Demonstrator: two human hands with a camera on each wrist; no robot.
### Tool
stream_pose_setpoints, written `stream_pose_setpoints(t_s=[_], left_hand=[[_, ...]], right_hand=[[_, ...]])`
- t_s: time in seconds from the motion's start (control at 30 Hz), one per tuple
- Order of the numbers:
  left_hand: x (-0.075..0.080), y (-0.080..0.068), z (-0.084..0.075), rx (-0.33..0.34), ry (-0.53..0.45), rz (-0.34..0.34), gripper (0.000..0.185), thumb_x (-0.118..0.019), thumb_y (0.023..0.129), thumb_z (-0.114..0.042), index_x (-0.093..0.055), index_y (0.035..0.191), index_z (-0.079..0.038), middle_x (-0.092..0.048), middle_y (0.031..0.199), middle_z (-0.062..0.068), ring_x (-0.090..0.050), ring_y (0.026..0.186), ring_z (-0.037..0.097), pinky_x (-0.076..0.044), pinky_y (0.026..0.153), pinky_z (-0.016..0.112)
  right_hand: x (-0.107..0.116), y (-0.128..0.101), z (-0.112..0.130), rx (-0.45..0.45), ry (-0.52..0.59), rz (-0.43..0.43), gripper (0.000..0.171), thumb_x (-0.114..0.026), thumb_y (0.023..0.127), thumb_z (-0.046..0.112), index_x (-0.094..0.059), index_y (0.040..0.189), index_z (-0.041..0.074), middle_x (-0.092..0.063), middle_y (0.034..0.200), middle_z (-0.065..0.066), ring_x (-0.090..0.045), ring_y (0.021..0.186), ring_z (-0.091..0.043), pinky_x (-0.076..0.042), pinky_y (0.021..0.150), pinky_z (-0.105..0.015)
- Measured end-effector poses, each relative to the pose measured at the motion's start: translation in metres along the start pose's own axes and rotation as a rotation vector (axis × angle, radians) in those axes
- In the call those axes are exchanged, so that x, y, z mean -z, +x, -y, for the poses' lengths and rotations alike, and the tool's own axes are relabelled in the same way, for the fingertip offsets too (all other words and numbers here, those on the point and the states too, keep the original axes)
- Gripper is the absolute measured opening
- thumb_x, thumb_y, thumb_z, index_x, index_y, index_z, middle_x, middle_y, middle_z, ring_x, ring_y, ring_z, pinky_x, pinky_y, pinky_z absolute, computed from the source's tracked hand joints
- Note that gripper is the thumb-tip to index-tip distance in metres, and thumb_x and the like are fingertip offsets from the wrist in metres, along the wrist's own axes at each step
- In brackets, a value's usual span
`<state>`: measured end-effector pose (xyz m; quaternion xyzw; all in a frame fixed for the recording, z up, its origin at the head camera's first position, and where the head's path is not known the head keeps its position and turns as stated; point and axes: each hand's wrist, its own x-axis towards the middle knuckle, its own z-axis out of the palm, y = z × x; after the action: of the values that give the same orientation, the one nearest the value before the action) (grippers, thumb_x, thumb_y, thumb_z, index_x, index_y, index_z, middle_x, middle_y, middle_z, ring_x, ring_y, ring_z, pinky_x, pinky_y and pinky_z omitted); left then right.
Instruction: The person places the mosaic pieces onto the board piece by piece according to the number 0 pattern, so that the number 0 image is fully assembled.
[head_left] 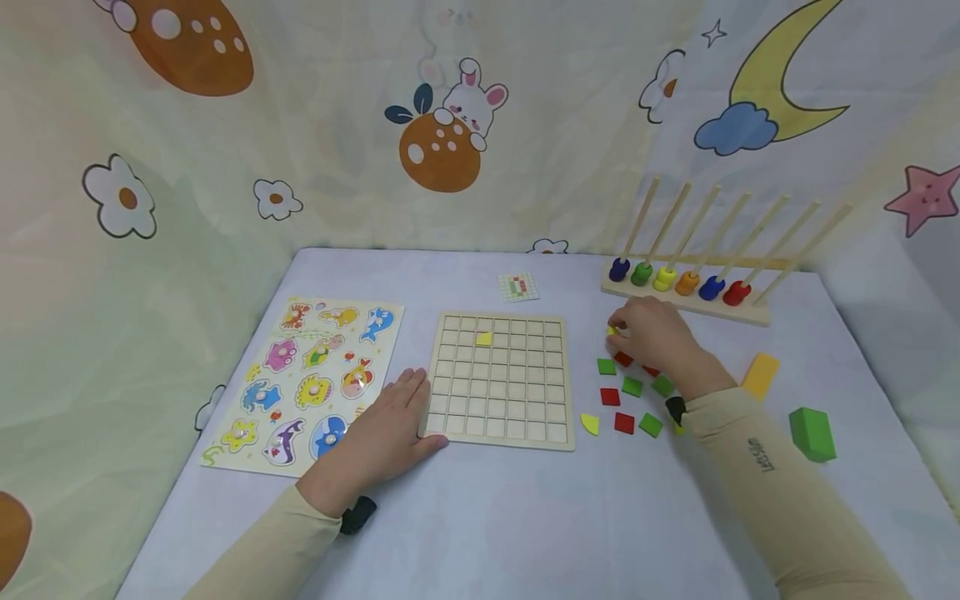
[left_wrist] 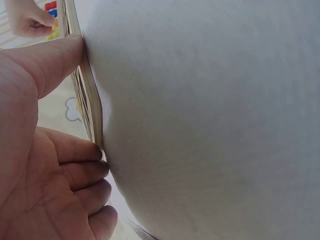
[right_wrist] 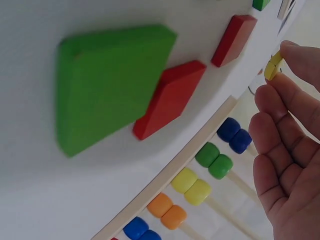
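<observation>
The left hand (head_left: 387, 433) lies flat on the pale table (head_left: 525, 517), fingers straight and relaxed, gripping nothing; its fingertips (left_wrist: 95, 152) and thumb touch the near left edge of the square wooden grid board (head_left: 501, 382). One small yellow square tile (head_left: 483, 338) sits in a cell in the board's upper rows. The right hand (head_left: 652, 333) is raised just above the table to the right of the board, pinching a small yellow tile (right_wrist: 272, 66) between thumb and forefinger, the other fingers loosely curled. Beneath and beside that hand lie scattered flat red and green square tiles (head_left: 621, 396), with a yellow quarter-round piece (head_left: 591, 424) nearest the board. Behind the right hand stands a wooden abacus rack (head_left: 686, 287) with coloured beads on slanted rods. A wooden animal peg puzzle (head_left: 303, 383) lies left of the left hand. A yellow block (head_left: 761, 375) and a green block (head_left: 812, 433) rest apart at the right.
</observation>
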<state>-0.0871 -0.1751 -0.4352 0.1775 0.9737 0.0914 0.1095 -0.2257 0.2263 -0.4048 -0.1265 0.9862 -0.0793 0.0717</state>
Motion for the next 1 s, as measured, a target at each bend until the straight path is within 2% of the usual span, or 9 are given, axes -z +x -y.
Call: stream_pose_setpoints(t_s=[0.63,0.83,1.0], left_hand=[[0.001,-0.001,-0.001,0.006,-0.004,-0.002,0.098,-0.070,0.095,-0.056,-0.030,0.163,0.002,-0.024,0.173,0.019,-0.020,0.163,0.036,-0.024,0.133,0.051],[0.000,-0.001,-0.001,0.005,0.009,-0.005,0.098,-0.070,0.095,-0.057,-0.030,0.162,0.002,-0.024,0.173,0.019,-0.020,0.163,0.035,-0.024,0.133,0.051],[-0.001,-0.001,0.000,0.009,0.017,-0.001,0.099,-0.070,0.095,-0.058,-0.030,0.163,0.002,-0.024,0.173,0.018,-0.020,0.163,0.035,-0.024,0.133,0.050]], right_hand=[[0.002,0.018,0.045,0.097,-0.050,-0.035,0.032,-0.078,0.094,0.029,-0.079,0.118,0.008,-0.073,0.109,-0.010,-0.064,0.103,-0.030,-0.050,0.095,-0.051],[0.000,0.023,0.059,0.143,-0.025,-0.056,0.031,-0.080,0.093,0.029,-0.080,0.116,0.008,-0.075,0.105,-0.008,-0.065,0.100,-0.027,-0.051,0.092,-0.047],[-0.002,0.027,0.071,0.170,0.006,-0.067,0.031,-0.082,0.092,0.030,-0.080,0.114,0.009,-0.075,0.106,-0.007,-0.066,0.102,-0.029,-0.051,0.092,-0.047]])
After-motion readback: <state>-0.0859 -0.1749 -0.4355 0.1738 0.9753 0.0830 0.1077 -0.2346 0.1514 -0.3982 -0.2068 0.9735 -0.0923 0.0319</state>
